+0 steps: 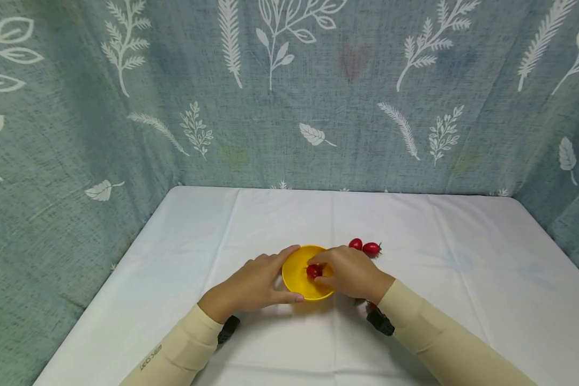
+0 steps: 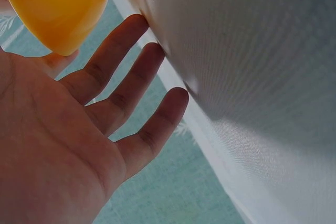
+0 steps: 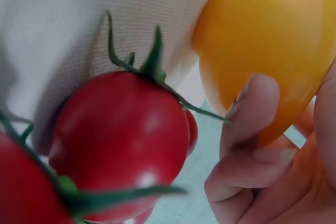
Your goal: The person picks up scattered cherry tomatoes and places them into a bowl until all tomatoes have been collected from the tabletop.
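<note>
A small yellow bowl [image 1: 299,289] stands on the white cloth. My left hand [image 1: 251,287] holds it from the left, thumb at the near rim and index finger at the far rim. In the left wrist view the other fingers [image 2: 118,100] spread out toward the cloth. Over the bowl, my right hand [image 1: 354,273] pinches a red cherry tomato [image 1: 313,271] between thumb and fingers. Whether that tomato touches the bowl's bottom cannot be told. The right wrist view shows the hand's curled fingers [image 3: 252,114] beside the bowl's outer wall [image 3: 262,35]; the pinched tomato is hidden there.
Just beyond the right hand lie two cherry tomatoes, one round [image 1: 355,244] and one with a green stem [image 1: 372,249]. More tomatoes [image 3: 123,140] lie under the right wrist, partly covered by it. A leaf-patterned curtain [image 1: 280,134] rises behind the table [image 1: 463,300].
</note>
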A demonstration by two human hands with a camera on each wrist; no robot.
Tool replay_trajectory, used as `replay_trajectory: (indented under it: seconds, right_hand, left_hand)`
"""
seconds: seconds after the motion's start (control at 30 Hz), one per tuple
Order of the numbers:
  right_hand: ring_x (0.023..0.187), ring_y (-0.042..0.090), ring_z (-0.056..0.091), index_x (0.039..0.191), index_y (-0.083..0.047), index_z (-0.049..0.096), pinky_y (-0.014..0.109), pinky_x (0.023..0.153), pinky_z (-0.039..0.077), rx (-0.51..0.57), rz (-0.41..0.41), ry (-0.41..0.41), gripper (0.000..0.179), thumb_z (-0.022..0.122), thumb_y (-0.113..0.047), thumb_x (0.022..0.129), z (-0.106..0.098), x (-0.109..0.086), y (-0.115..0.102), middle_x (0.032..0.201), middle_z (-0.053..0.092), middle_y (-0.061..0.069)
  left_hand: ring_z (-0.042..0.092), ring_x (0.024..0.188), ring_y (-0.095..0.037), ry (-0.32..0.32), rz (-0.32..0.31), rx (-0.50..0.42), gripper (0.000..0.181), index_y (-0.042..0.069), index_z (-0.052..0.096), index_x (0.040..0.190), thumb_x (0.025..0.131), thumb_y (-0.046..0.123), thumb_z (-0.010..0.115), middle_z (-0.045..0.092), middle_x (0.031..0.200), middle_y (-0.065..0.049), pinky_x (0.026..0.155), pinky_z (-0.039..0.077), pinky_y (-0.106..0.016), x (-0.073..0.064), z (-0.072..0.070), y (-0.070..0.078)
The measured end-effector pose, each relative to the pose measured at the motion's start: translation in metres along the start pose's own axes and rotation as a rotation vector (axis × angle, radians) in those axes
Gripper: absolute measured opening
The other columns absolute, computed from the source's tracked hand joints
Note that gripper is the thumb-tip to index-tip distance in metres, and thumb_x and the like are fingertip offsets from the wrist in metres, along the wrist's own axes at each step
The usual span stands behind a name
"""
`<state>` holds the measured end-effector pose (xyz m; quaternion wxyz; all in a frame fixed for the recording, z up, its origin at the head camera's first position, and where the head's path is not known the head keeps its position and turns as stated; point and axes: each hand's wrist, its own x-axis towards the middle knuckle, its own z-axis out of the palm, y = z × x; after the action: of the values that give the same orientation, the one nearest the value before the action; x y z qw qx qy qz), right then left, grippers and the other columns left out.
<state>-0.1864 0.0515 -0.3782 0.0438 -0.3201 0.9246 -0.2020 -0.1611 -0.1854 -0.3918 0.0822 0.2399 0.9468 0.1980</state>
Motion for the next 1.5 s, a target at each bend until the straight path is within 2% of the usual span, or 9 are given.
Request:
replay_trajectory:
  seconds: [0.23,0.57,0.7,0.9,1.0,1.13,1.33,1.5]
  right_hand:
    - [0.104,0.019,0.067,0.115,-0.016,0.076,0.040,0.100,0.053,0.019,0.033,-0.028,0.031,0.080,-0.020,0.085,-0.001,0.002,-0.002,0.113,0.075,-0.001]
    - [0.109,0.020,0.067,0.117,-0.015,0.076,0.040,0.098,0.054,0.001,0.032,-0.008,0.034,0.080,-0.026,0.085,0.000,-0.002,-0.001,0.115,0.074,0.000]
    - [0.105,0.018,0.068,0.117,-0.017,0.075,0.035,0.092,0.056,-0.008,0.022,0.039,0.032,0.078,-0.027,0.087,-0.003,-0.009,0.000,0.114,0.073,0.000]
    - [0.098,0.017,0.067,0.118,-0.019,0.075,0.032,0.084,0.058,-0.010,0.038,0.168,0.034,0.080,-0.029,0.086,-0.008,-0.027,0.003,0.114,0.071,0.000]
    - [0.097,0.017,0.068,0.116,-0.018,0.075,0.033,0.084,0.059,-0.031,0.008,0.239,0.033,0.081,-0.029,0.085,-0.009,-0.033,0.008,0.111,0.071,0.001]
    - [0.090,0.018,0.068,0.114,-0.016,0.075,0.032,0.078,0.059,-0.030,-0.027,0.307,0.033,0.083,-0.024,0.083,-0.011,-0.041,0.016,0.107,0.071,0.002]
    - [0.090,0.022,0.069,0.116,-0.015,0.074,0.035,0.078,0.060,-0.044,0.003,0.349,0.037,0.085,-0.023,0.081,-0.015,-0.046,0.030,0.109,0.070,0.005]
    - [0.091,0.022,0.069,0.118,-0.015,0.073,0.035,0.075,0.059,-0.049,0.055,0.341,0.038,0.083,-0.021,0.082,-0.019,-0.049,0.039,0.110,0.070,0.006]
  left_hand:
    - [0.057,0.111,-0.023,0.002,0.001,0.010,0.104,0.031,0.022,0.160,0.077,0.077,0.066,0.061,0.140,0.003,0.100,0.045,-0.049,0.000,0.000,0.000]
    - [0.057,0.112,-0.024,-0.002,-0.004,0.006,0.104,0.030,0.023,0.160,0.077,0.075,0.067,0.061,0.140,0.002,0.101,0.045,-0.050,0.000,0.000,0.001]
    - [0.057,0.111,-0.024,-0.003,-0.001,0.010,0.104,0.030,0.023,0.159,0.077,0.074,0.068,0.061,0.139,0.001,0.100,0.045,-0.050,0.000,0.000,0.001]
    - [0.057,0.112,-0.025,0.001,-0.005,0.003,0.103,0.030,0.024,0.159,0.077,0.072,0.070,0.061,0.140,0.000,0.101,0.046,-0.051,0.001,0.000,0.002]
    - [0.058,0.112,-0.026,0.009,-0.005,0.001,0.102,0.029,0.025,0.159,0.077,0.071,0.071,0.061,0.140,0.000,0.101,0.046,-0.052,0.001,0.000,0.002]
    - [0.057,0.113,-0.026,0.018,-0.006,-0.004,0.102,0.029,0.026,0.158,0.077,0.071,0.071,0.061,0.140,0.000,0.101,0.046,-0.052,0.001,0.002,0.001]
    - [0.056,0.113,-0.025,0.014,-0.019,-0.006,0.103,0.030,0.026,0.158,0.076,0.071,0.072,0.061,0.140,0.001,0.102,0.045,-0.051,0.002,0.003,0.001]
    - [0.056,0.114,-0.025,0.019,-0.021,0.007,0.103,0.030,0.025,0.158,0.076,0.071,0.072,0.060,0.140,0.000,0.103,0.044,-0.051,0.002,0.003,0.002]
